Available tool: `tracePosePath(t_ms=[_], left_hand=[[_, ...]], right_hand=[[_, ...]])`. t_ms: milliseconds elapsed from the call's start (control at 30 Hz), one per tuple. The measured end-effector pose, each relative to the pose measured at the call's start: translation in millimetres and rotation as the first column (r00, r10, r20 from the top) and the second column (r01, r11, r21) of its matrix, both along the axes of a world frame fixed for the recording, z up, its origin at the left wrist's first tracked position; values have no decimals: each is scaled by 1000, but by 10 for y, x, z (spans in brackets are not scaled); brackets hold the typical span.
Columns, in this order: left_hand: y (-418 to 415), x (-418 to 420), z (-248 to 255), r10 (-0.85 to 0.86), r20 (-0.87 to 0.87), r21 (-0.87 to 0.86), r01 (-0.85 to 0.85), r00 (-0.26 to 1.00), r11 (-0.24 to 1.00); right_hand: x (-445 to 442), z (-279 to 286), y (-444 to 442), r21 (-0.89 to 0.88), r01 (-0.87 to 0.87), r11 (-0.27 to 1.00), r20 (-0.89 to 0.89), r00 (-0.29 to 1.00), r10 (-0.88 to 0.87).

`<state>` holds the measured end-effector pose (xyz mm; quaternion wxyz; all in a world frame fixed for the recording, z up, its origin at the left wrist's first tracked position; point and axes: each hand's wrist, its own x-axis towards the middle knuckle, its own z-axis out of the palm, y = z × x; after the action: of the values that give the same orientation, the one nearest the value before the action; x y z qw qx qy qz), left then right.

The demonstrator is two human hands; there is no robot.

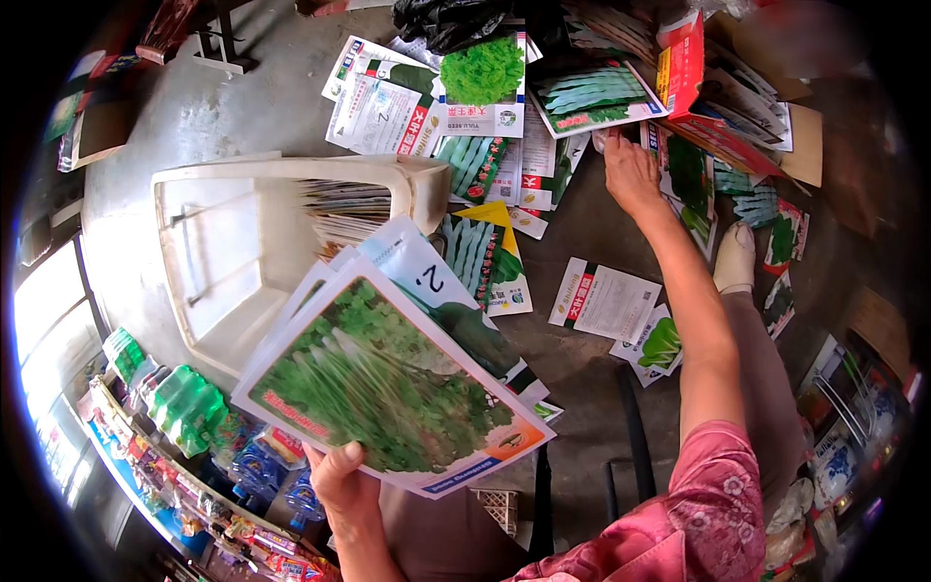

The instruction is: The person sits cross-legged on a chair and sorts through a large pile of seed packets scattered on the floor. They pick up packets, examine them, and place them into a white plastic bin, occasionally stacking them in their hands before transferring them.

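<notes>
My left hand [345,480] grips a fanned stack of seed packets at its lower edge. The front seed packet [385,385] shows a leafy green herb with pale stems. Behind it a packet with dark green vegetables [465,331] sticks out, with a handwritten mark on its pale top. My right hand [631,174] reaches forward, its fingertips at the lower edge of a packet picturing long pale-green gourds [596,94]. Whether the fingers pinch that edge is hard to see. The packet's far side rests near a red cardboard box [687,65].
A whitish plastic bin [291,169] lies on its side, with packets stacked inside. More packets [480,73] overlap on the concrete floor, and a loose one [605,297] lies nearer. My shoe [736,254] stands beside packets at right. Green bottles [185,411] and snack goods [240,531] line the left.
</notes>
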<state>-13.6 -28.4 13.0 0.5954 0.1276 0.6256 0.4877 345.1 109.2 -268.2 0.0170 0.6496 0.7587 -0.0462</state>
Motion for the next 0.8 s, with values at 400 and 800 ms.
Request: tracePosePath(t_ms=[400, 800], left_hand=[[36, -75, 110, 66, 45, -11, -66, 997, 998], [-52, -152, 157, 94, -46, -73, -97, 995, 993]], right_hand=[[-243, -440, -524, -554, 669, 495, -474, 235, -848], [-925, -479, -139, -901, 165, 401, -421, -109, -901]])
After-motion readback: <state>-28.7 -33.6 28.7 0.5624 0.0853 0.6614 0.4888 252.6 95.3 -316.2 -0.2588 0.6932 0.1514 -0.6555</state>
